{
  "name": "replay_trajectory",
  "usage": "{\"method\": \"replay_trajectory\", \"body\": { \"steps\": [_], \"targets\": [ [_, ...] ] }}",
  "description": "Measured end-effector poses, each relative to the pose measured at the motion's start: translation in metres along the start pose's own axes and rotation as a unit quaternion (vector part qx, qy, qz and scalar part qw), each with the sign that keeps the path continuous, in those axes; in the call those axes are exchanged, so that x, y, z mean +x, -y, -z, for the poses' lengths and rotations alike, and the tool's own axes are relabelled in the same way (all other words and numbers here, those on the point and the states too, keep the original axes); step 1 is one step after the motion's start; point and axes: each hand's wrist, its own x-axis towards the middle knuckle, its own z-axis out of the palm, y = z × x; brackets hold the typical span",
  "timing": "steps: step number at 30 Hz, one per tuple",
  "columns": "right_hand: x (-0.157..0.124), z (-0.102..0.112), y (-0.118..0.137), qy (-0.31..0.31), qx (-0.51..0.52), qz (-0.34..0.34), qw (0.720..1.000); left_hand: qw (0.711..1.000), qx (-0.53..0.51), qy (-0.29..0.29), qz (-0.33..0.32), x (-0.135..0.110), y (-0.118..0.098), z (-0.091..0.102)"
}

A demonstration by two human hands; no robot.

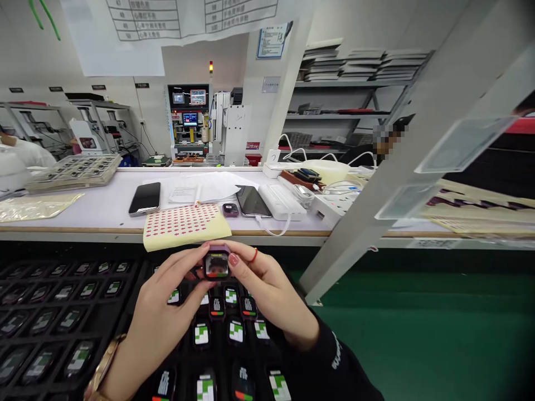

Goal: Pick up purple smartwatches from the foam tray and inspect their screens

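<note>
Between my two hands, a small square smartwatch is held up above a black tray, its lit screen toward me with yellow text at the top and red and green at the bottom. My left hand grips its left side with thumb and fingers. On the right, my right hand has its thumb at the upper right edge of the screen and fingers behind. Below them, several watch faces with green-and-white screens, such as one watch, lie in the slots of the tray.
Another black tray of watches lies at left. On the bench are a yellow sheet of red arrow stickers, two phones, a small watch, a white power bank and cables. A slanted metal post rises at right.
</note>
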Motion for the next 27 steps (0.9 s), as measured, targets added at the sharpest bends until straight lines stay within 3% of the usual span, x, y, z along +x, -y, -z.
{"method": "replay_trajectory", "body": {
  "steps": [13, 27],
  "targets": [
    [0.0021, -0.0001, -0.0061, 0.013, 0.056, -0.005, 0.998, 1.000, -0.003, 0.006, -0.004, 0.0010, -0.0018, 0.0018],
    [0.0008, -0.0027, -0.0028, 0.007, 0.039, 0.000, 0.999, 1.000, -0.019, 0.001, -0.005, 0.0008, -0.0038, 0.0012]
  ]
}}
